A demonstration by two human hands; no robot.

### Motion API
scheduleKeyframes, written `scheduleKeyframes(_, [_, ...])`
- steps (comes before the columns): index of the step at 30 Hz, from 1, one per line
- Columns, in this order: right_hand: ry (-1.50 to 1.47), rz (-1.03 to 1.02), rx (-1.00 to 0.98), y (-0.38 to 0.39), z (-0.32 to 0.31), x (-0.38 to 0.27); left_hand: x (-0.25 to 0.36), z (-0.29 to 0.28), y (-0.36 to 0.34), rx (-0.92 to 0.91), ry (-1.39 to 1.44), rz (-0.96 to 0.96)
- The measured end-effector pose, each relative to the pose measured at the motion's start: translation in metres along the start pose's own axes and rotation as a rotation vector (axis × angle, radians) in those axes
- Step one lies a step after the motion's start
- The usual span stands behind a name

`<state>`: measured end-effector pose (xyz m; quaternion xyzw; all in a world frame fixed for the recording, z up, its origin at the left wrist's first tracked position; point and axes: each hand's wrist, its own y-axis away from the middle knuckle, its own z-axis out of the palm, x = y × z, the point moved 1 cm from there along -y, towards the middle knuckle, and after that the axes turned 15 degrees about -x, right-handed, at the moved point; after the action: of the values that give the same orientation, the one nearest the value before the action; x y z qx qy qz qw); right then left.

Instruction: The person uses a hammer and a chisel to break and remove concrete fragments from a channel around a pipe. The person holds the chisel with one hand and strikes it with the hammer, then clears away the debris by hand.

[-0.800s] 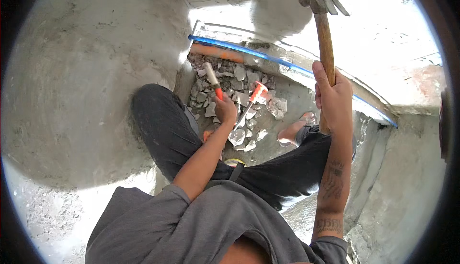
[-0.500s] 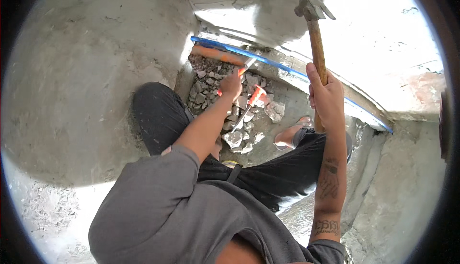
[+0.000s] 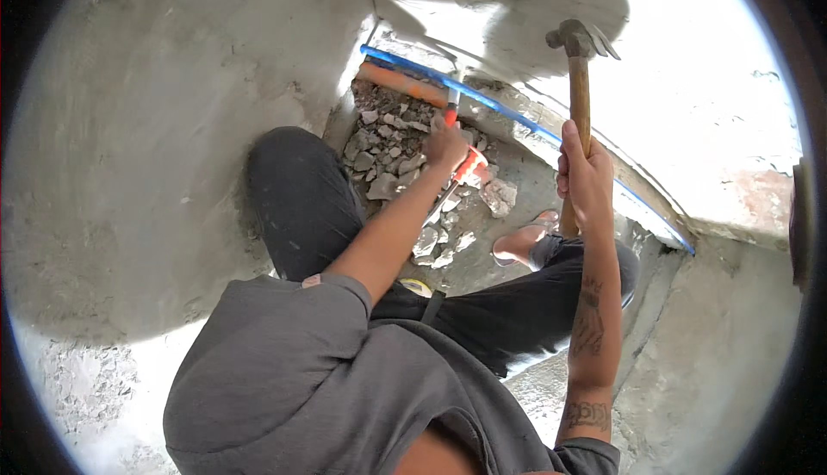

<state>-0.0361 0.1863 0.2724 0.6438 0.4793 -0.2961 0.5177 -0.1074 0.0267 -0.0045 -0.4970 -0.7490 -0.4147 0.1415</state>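
Observation:
My left hand (image 3: 446,145) is closed around the red grip of a flat-bladed chisel (image 3: 454,94). The blade points away from me, up to the blue pipe and the broken edge of the wall. At the right, my right hand (image 3: 588,178) grips the wooden handle of a claw hammer (image 3: 579,87), its metal head raised and apart from the chisel. Just below my left hand, a second chisel (image 3: 469,165) with a red hand guard lies on the rubble, partly hidden by my forearm.
A blue pipe (image 3: 500,111) and an orange pipe (image 3: 401,83) run along the wall's foot. Broken concrete rubble (image 3: 379,152) fills the corner between my legs. My sandalled foot (image 3: 519,242) rests to its right. A bare concrete wall (image 3: 172,148) rises at left.
The chisel in my left hand has swung more upright, its blade now at the blue pipe. The hammer sits slightly lower and further right in view. The whole view has shifted a little.

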Motion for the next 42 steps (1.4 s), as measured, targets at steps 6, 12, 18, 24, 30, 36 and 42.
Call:
scheduleKeyframes(6, [0.008, 0.055, 0.011, -0.009, 0.002, 0.019, -0.020, 0.009, 0.037, -0.053, 0.143, -0.096])
scheduleKeyframes(12, [-0.133, 0.147, 0.044, -0.056, 0.047, 0.044, -0.013, -0.005, 0.004, 0.013, -0.308, 0.264])
scheduleKeyframes(18, [-0.402, 0.102, 0.264, -0.097, 0.122, 0.146, -0.006, -0.013, -0.016, -0.094, -0.336, 0.290])
scheduleKeyframes(24, [-0.469, 0.079, 0.258, -0.088, 0.161, 0.170, -0.024, -0.030, -0.032, -0.074, -0.437, 0.255])
scheduleKeyframes(30, [-0.457, 0.013, 0.312, -0.130, 0.156, 0.160, -0.008, -0.024, -0.021, -0.091, -0.456, 0.192])
scheduleKeyframes(36, [-0.106, 0.207, 0.269, -0.171, 0.151, 0.174, -0.013, -0.016, -0.026, -0.061, -0.449, 0.210])
scheduleKeyframes(42, [-0.438, -0.333, 0.443, -0.137, 0.142, 0.132, -0.019, -0.019, -0.029, -0.034, -0.499, 0.223])
